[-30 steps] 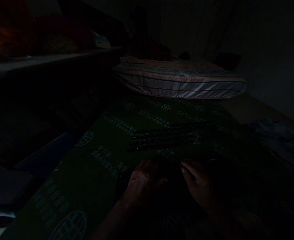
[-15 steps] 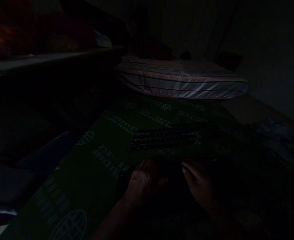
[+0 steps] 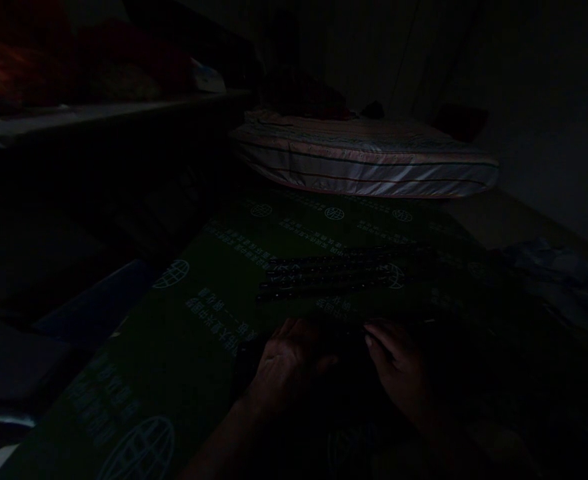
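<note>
Very dim light hides much detail. A black, flat-looking object (image 3: pixel 349 393) lies under both hands on a green board (image 3: pixel 174 360) printed with pale globes and lettering. Across its left part rests my left hand (image 3: pixel 287 360), thumb spread to the right and fingertips lost in the dark near the far edge. My right hand (image 3: pixel 399 367) is at the same far edge, thumb and fingers bent close together; whatever lies between them is too dark to make out. Beyond the hands, several thin black strips with small holes (image 3: pixel 319 293) lie side by side.
A mattress with a striped cover (image 3: pixel 364 167) is at the board's far end. To the left runs a shelf (image 3: pixel 109 110) with reddish items on it. A bluish panel (image 3: pixel 94 300) stands below the shelf, and crumpled cloth (image 3: pixel 549 267) lies at right.
</note>
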Action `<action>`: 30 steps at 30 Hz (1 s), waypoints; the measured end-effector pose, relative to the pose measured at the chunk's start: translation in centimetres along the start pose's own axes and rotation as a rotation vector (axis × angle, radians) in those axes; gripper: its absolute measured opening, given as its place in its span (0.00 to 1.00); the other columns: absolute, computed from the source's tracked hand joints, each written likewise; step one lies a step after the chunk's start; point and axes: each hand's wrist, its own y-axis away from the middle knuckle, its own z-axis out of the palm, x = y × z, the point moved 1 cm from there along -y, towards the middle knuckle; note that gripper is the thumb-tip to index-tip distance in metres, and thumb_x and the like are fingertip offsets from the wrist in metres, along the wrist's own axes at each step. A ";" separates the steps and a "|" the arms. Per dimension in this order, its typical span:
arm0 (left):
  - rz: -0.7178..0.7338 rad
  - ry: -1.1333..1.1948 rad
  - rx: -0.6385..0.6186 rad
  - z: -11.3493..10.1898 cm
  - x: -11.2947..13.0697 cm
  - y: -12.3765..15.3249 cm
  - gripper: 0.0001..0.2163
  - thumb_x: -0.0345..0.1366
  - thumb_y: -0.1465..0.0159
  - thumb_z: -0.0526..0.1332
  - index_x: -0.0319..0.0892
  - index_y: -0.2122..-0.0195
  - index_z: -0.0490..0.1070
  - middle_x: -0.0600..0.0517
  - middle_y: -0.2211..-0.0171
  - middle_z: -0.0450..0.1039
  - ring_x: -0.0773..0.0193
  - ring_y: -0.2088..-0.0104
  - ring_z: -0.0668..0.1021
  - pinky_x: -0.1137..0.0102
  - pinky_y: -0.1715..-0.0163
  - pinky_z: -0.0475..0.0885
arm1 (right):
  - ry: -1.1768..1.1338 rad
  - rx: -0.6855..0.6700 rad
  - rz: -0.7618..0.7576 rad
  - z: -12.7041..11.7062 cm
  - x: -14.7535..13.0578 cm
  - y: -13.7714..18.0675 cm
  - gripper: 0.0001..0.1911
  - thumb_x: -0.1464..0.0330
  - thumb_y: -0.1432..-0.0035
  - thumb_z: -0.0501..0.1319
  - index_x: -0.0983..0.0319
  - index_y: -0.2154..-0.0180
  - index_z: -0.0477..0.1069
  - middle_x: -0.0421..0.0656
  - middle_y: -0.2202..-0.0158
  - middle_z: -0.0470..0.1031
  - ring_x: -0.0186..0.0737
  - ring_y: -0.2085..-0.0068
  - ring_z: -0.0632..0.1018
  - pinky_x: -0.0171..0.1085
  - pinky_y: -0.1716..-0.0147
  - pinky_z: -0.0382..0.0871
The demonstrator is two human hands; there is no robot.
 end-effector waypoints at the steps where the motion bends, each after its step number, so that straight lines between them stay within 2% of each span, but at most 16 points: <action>1: 0.001 -0.006 0.004 0.0 0.0 0.0 0.15 0.49 0.40 0.60 0.41 0.64 0.69 0.49 0.66 0.73 0.58 0.65 0.74 0.64 0.66 0.71 | -0.002 -0.004 0.000 0.0 0.0 0.0 0.10 0.69 0.40 0.57 0.58 0.58 0.73 0.46 0.60 0.77 0.42 0.58 0.77 0.43 0.58 0.75; 16: -0.007 0.018 -0.007 -0.3 0.2 -0.1 0.15 0.49 0.40 0.60 0.41 0.62 0.70 0.48 0.65 0.73 0.57 0.64 0.75 0.64 0.65 0.72 | 0.004 -0.004 0.007 0.0 0.0 0.1 0.10 0.68 0.40 0.56 0.58 0.59 0.74 0.45 0.60 0.78 0.43 0.58 0.78 0.44 0.59 0.75; 30: -0.022 0.041 -0.013 -0.1 0.1 0.1 0.14 0.48 0.40 0.59 0.41 0.64 0.68 0.49 0.66 0.72 0.57 0.64 0.74 0.64 0.65 0.71 | 0.021 -0.028 0.016 0.0 0.0 0.1 0.10 0.68 0.40 0.56 0.58 0.59 0.74 0.46 0.60 0.78 0.43 0.58 0.77 0.45 0.58 0.75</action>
